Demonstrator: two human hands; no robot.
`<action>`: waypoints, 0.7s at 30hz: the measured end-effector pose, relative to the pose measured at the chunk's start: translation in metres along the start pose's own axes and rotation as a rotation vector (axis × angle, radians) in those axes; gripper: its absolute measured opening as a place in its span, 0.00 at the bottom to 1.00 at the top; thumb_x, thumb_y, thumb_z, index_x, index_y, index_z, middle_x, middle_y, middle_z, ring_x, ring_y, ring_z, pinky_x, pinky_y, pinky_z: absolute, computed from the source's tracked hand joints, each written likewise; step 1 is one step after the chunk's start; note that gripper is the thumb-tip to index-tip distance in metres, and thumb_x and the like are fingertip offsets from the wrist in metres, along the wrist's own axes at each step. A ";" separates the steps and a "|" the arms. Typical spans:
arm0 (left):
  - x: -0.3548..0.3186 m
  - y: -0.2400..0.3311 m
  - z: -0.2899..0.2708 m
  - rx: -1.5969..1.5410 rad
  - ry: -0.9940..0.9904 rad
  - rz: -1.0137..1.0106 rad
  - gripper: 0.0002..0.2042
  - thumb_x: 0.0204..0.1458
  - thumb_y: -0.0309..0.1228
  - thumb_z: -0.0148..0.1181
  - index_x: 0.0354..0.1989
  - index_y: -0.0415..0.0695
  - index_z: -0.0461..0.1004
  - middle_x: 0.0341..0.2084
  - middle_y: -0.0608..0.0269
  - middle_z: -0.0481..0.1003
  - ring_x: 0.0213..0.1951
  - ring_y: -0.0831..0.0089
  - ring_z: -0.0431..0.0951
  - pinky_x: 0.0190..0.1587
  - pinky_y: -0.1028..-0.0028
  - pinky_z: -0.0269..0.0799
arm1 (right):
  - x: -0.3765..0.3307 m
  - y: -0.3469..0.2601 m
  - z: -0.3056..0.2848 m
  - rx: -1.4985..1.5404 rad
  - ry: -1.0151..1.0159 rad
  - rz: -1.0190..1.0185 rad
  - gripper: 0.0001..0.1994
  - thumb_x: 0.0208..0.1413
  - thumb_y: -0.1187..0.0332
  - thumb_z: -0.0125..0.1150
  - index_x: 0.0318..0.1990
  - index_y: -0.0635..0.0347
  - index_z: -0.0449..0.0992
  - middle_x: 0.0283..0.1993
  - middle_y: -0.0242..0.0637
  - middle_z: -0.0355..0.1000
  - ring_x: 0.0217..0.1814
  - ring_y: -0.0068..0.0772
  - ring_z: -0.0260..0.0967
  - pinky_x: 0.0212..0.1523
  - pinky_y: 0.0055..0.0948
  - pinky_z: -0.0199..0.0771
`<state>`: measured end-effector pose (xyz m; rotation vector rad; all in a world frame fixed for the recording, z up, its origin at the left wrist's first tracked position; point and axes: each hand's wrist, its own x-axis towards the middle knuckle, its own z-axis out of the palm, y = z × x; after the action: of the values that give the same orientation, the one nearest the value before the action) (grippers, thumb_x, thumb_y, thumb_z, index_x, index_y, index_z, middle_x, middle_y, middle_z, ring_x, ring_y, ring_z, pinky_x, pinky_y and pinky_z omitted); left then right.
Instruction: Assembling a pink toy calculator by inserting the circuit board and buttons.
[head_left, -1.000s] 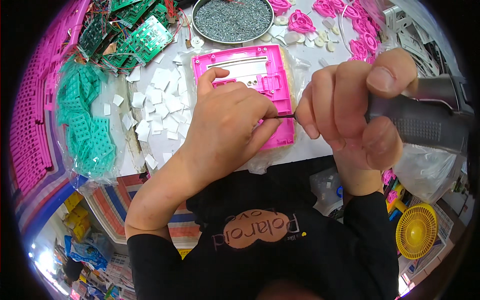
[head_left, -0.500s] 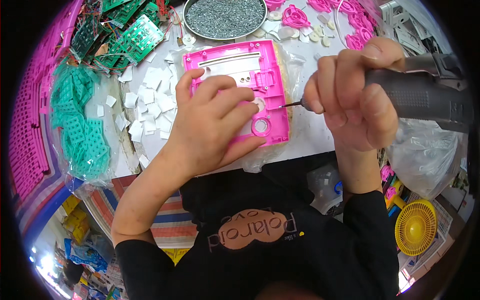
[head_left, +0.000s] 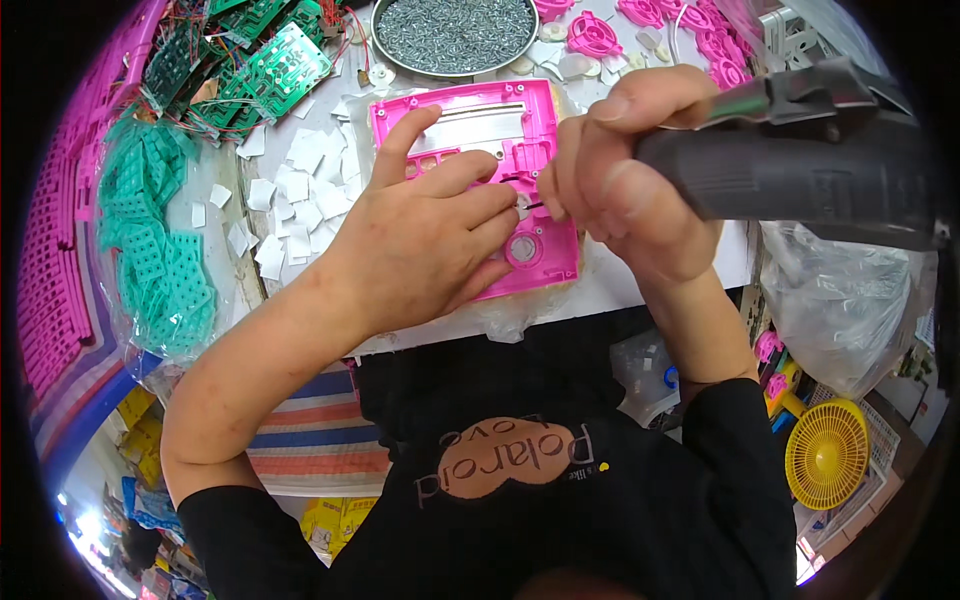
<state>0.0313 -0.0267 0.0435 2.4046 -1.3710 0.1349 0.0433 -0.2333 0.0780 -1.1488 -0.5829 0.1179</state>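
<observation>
My right hand (head_left: 640, 170) is wrapped round a dark grey power screwdriver (head_left: 780, 170), lying nearly level and pointing left. Its thin dark bit reaches in over a pink plastic housing (head_left: 550, 240), close to the fingertips of my left hand (head_left: 430, 215); whether it touches a screw is too small to tell. My left hand rests across the housing with fingers spread, the index finger stretched toward its far edge. The housing lies open side up, showing a slot, posts and a round ring (head_left: 522, 250). Beneath my left palm, part of it is hidden.
Behind the housing stands a round metal tray (head_left: 455, 70) of screws. Green circuit boards (head_left: 275, 75) with wires sit far left, above bagged teal pieces (head_left: 165, 270). White squares (head_left: 310, 190) lie beside my left hand. Pink round parts (head_left: 592, 35) and a clear plastic bag (head_left: 840, 300) are at right.
My right hand and the screwdriver have moved left, nearer the housing's middle. My left hand has shifted slightly, its index finger now straighter and its thumb drawn in.
</observation>
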 end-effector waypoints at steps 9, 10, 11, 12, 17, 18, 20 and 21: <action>-0.005 -0.002 0.000 -0.067 -0.017 -0.021 0.14 0.41 0.39 0.70 0.37 0.49 0.80 0.41 0.70 0.77 0.56 0.69 0.73 0.72 0.41 0.43 | -0.007 0.023 -0.004 -0.474 -0.103 -0.007 0.13 0.55 0.78 0.63 0.40 0.60 0.63 0.21 0.36 0.65 0.21 0.28 0.63 0.26 0.33 0.72; -0.005 -0.003 -0.001 -0.074 -0.046 -0.022 0.16 0.40 0.38 0.71 0.39 0.49 0.80 0.44 0.68 0.78 0.57 0.66 0.74 0.72 0.40 0.41 | -0.009 0.025 -0.004 -0.494 -0.109 -0.008 0.13 0.55 0.77 0.65 0.39 0.60 0.63 0.21 0.36 0.66 0.21 0.29 0.63 0.26 0.33 0.72; -0.004 -0.002 0.007 -0.107 0.043 -0.018 0.15 0.40 0.39 0.71 0.37 0.48 0.80 0.42 0.68 0.79 0.55 0.67 0.75 0.71 0.40 0.42 | -0.012 0.026 -0.009 -0.455 -0.114 -0.008 0.14 0.55 0.76 0.66 0.39 0.60 0.63 0.21 0.36 0.66 0.21 0.29 0.63 0.26 0.33 0.72; -0.005 -0.002 0.011 -0.099 0.056 -0.012 0.15 0.42 0.41 0.70 0.37 0.49 0.80 0.42 0.69 0.79 0.56 0.68 0.74 0.71 0.40 0.44 | -0.011 0.028 -0.013 -0.375 -0.116 0.013 0.15 0.56 0.73 0.66 0.43 0.60 0.63 0.21 0.34 0.64 0.21 0.27 0.61 0.25 0.33 0.68; -0.020 0.002 -0.007 -0.168 0.165 -0.116 0.12 0.49 0.39 0.67 0.39 0.48 0.80 0.42 0.64 0.79 0.55 0.65 0.74 0.63 0.48 0.62 | 0.014 0.009 -0.028 0.074 -0.006 0.102 0.27 0.57 0.61 0.67 0.59 0.60 0.63 0.23 0.25 0.57 0.23 0.24 0.56 0.24 0.30 0.59; -0.036 -0.006 -0.015 -0.113 0.244 -0.256 0.11 0.50 0.37 0.66 0.39 0.47 0.80 0.42 0.63 0.79 0.53 0.63 0.75 0.60 0.52 0.65 | 0.020 0.002 -0.042 0.032 0.028 0.041 0.29 0.56 0.62 0.65 0.61 0.62 0.61 0.24 0.26 0.58 0.24 0.25 0.59 0.27 0.30 0.63; -0.072 -0.037 -0.043 -0.041 0.421 -0.463 0.09 0.52 0.33 0.65 0.40 0.45 0.80 0.42 0.61 0.79 0.50 0.60 0.77 0.53 0.59 0.72 | 0.023 -0.036 -0.075 -0.025 0.124 -0.026 0.26 0.60 0.63 0.61 0.63 0.63 0.62 0.25 0.24 0.57 0.26 0.22 0.56 0.32 0.30 0.61; -0.098 -0.049 -0.063 0.042 0.364 -0.721 0.09 0.52 0.30 0.64 0.41 0.45 0.80 0.42 0.59 0.79 0.48 0.56 0.78 0.49 0.62 0.74 | 0.028 -0.050 -0.093 -0.023 0.142 -0.026 0.25 0.62 0.63 0.59 0.63 0.63 0.63 0.25 0.24 0.56 0.27 0.21 0.55 0.35 0.30 0.59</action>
<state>0.0280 0.0977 0.0635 2.5800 -0.3107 0.3805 0.1023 -0.3207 0.1066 -1.1609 -0.4739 0.0072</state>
